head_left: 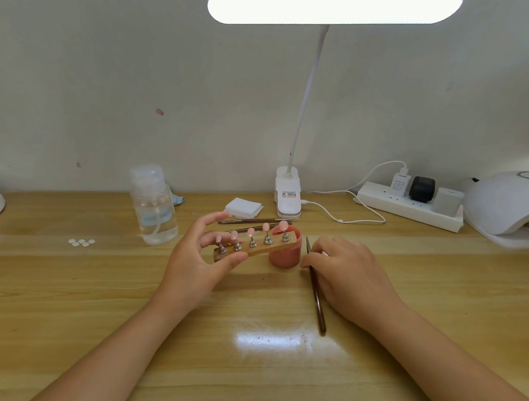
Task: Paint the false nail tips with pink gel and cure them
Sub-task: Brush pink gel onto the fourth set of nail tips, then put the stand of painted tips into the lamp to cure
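The left hand (201,260) pinches the wooden nail-tip holder (255,246) above the desk (93,298), while the right hand (346,270) grips a brush (317,293) just beside it.

Left hand (195,258) raised, palm turned inward, thumb and curled fingers pinching at 1 o'clock. Right hand (350,273) lying palm down, knuckles up, fingers bent toward 10 o'clock. Bare forearms entering from 7 and 5 o'clock, well apart.

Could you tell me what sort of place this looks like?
Probably a home nail-art desk: a wooden holder of pink nail tips, a curing lamp at the right edge, and a clip-on desk light.
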The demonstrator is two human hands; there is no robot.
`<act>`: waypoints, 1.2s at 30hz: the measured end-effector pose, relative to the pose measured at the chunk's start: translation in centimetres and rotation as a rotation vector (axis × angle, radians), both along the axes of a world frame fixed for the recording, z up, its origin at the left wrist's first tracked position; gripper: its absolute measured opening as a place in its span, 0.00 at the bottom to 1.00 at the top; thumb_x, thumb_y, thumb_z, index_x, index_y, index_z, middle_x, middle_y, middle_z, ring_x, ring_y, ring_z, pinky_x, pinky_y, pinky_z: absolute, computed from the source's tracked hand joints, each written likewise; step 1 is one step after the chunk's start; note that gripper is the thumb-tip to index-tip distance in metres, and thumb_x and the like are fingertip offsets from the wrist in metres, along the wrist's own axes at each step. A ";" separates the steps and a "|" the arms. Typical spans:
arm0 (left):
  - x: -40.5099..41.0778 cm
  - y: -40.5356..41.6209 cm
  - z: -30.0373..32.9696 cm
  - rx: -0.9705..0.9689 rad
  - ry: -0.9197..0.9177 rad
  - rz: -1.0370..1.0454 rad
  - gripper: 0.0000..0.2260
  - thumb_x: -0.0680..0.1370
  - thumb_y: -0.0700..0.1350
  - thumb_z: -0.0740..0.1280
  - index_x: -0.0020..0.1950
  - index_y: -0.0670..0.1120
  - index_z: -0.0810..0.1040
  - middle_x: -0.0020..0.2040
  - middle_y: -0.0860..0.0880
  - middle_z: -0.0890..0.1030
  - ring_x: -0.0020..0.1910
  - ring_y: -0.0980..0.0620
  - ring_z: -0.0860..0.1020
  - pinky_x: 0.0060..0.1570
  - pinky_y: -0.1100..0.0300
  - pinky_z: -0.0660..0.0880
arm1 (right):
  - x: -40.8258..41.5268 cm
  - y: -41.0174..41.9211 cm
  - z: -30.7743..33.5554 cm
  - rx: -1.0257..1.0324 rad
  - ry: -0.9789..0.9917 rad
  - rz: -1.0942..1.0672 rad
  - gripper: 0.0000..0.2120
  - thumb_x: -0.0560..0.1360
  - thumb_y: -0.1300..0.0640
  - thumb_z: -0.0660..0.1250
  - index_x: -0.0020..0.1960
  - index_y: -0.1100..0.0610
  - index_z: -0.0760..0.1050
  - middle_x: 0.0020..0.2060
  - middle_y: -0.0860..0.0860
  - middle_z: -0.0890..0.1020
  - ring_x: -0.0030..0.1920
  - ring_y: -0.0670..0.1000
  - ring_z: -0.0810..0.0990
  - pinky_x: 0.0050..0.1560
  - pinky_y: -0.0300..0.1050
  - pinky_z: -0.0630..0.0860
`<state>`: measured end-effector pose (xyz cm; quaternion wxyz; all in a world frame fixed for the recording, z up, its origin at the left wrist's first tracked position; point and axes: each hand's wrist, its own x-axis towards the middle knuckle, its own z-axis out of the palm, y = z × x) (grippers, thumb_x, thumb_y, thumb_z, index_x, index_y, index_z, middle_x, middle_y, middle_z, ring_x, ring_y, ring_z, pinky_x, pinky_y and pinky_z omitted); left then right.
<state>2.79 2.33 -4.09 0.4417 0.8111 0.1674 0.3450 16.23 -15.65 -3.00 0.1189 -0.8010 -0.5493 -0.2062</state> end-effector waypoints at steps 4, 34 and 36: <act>0.0 -0.1 0.1 0.014 -0.001 0.003 0.25 0.66 0.46 0.75 0.55 0.64 0.68 0.43 0.68 0.81 0.53 0.74 0.72 0.49 0.82 0.59 | -0.1 -0.2 0.0 0.026 0.001 0.036 0.11 0.61 0.69 0.75 0.40 0.56 0.83 0.36 0.53 0.80 0.34 0.55 0.78 0.30 0.45 0.67; 9.9 -11.5 3.3 0.070 0.082 -0.289 0.20 0.67 0.46 0.75 0.51 0.61 0.69 0.39 0.58 0.81 0.44 0.64 0.77 0.46 0.71 0.69 | 10.0 -14.8 8.2 -0.065 1.076 -0.248 0.12 0.73 0.56 0.68 0.51 0.40 0.77 0.42 0.43 0.81 0.38 0.40 0.79 0.38 0.33 0.74; 12.4 -13.3 3.6 0.063 0.071 -0.339 0.21 0.68 0.44 0.75 0.51 0.61 0.68 0.40 0.57 0.80 0.43 0.65 0.76 0.42 0.78 0.67 | 10.8 -16.5 7.9 -0.044 1.149 -0.241 0.15 0.71 0.56 0.70 0.52 0.38 0.76 0.42 0.40 0.82 0.42 0.37 0.80 0.40 0.34 0.74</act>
